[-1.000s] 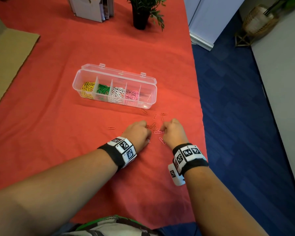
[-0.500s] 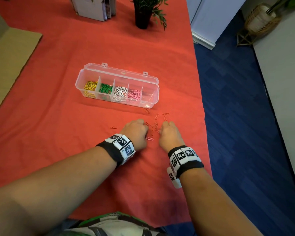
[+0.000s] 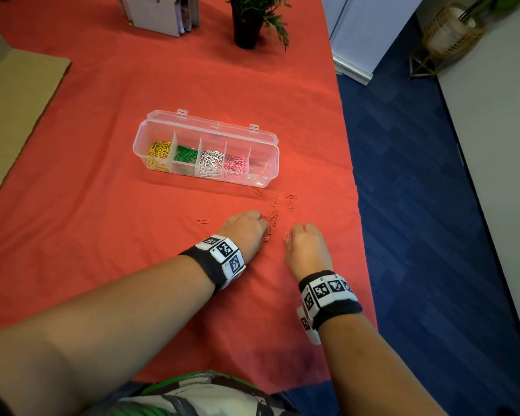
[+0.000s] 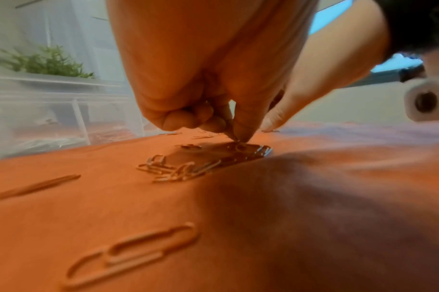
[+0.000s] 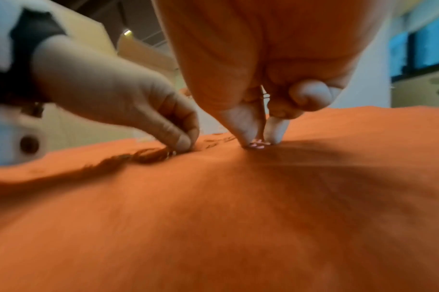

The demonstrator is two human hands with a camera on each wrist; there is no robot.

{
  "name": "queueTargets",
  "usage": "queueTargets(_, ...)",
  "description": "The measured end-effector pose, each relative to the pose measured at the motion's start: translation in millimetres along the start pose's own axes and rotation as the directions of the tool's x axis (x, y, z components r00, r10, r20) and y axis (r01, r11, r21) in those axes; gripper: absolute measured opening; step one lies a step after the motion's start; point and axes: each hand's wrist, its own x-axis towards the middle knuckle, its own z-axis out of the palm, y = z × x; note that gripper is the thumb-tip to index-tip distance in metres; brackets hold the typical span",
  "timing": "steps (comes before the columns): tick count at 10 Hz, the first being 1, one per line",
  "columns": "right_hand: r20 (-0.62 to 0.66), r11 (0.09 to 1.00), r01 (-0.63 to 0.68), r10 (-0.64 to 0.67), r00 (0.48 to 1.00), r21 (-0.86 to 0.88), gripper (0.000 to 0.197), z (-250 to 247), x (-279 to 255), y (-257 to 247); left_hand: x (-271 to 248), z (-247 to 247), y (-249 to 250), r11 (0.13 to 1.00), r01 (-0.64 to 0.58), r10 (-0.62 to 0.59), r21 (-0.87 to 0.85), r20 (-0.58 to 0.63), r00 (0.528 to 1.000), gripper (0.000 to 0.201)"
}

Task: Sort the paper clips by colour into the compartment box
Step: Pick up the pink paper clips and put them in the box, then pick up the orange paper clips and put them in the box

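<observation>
R hand (image 3: 306,244) pulled back, pinching pink clip (image 3: 287,236) (L hand (image 3: 246,232) unmoved).

This looks like an office or a staged recording room, not a home kitchen or workshop. A long table (image 3: 132,85) draped in an orange-red cloth stands on dark blue carpet tiles (image 3: 418,205). At the table's far edge sit a small potted plant (image 3: 248,22) and a stand of booklets (image 3: 162,13). Beyond its far right corner is a white cabinet (image 3: 370,28), and a wicker basket (image 3: 451,31) stands by a pale wall. A sheet of cardboard (image 3: 15,91) lies along the left edge.
</observation>
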Motion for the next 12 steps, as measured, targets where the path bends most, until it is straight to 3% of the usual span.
queueTargets(1, 0.019, 0.999, -0.003, 0.004, 1.0, -0.052, 0.02, 5.1, -3.6, -5.7, -4.3, -6.1, -1.7, 0.965, 0.061, -0.064, -0.257, -0.004, 0.998, 0.014)
queueTargets(2, 0.041, 0.997, -0.055, 0.057, 0.997, -0.058, 0.023, 4.0, -1.9, -11.8, -10.0, -17.2, -8.3, 0.884, 0.196, -0.208, -0.424, 0.017, 0.978, 0.009)
queueTargets(3, 0.072, 0.991, -0.075, 0.083, 0.994, -0.112, 0.027, 1.8, -1.2, -17.2, -12.2, -25.5, -20.6, 0.696, 0.366, -0.343, -0.618, 0.162, 0.925, 0.018)
queueTargets(4, 0.143, 0.992, -0.11, 0.119, 0.983, -0.07, 0.03, -2.3, 5.3, -16.9, -15.6, -37.4, -25.1, 0.381, 0.465, -0.413, -0.799, 0.302, 0.859, 0.02)
queueTargets(5, 0.211, 0.974, -0.172, 0.139, 0.968, 0.149, 0.023, -16.2, 20.1, -18.0, -17.2, -56.0, -32.1, 0.352, 0.429, -0.447, -0.832, 0.254, 0.858, 0.019)
queueTargets(6, 0.221, 0.888, -0.199, 0.113, 0.969, 0.415, 0.014, -39.9, 36.9, -29.6, -5.2, -79.8, -44.2, 0.55, 0.377, -0.473, -0.745, 0.095, 0.876, 0.016)
queueTargets(7, 0.17, 0.821, -0.158, 0.076, 0.983, 0.548, 0.019, -63.7, 53.9, -42.8, 16.4, -103.6, -51.2, 0.642, 0.35, -0.505, -0.682, -0.032, 0.863, 0.018)
queueTargets(8, 0.146, 0.753, -0.151, 0.074, 0.987, 0.641, 0.02, -78.3, 68.3, -53.3, 36.9, -121.7, -52.5, 0.673, 0.361, -0.541, -0.646, -0.097, 0.835, 0.017)
queueTargets(10, 0.139, 0.687, -0.134, 0.048, 0.989, 0.714, 0.018, -88.2, 97.1, -81.1, 55.9, -131.4, -65.1, 0.566, 0.387, -0.592, -0.728, -0.032, 0.806, 0.025)
queueTargets(11, 0.191, 0.677, -0.149, 0.013, 0.982, 0.72, 0.025, -86.6, 113.1, -103.1, 54.6, -131.4, -69.6, 0.54, 0.359, -0.575, -0.761, -0.022, 0.818, 0.031)
queueTargets(12, 0.254, 0.73, -0.139, -0.049, 0.966, 0.67, 0.032, -82.1, 122.0, -116.2, 45.7, -131.3, -74.4, 0.514, 0.307, -0.582, -0.801, -0.062, 0.811, 0.031)
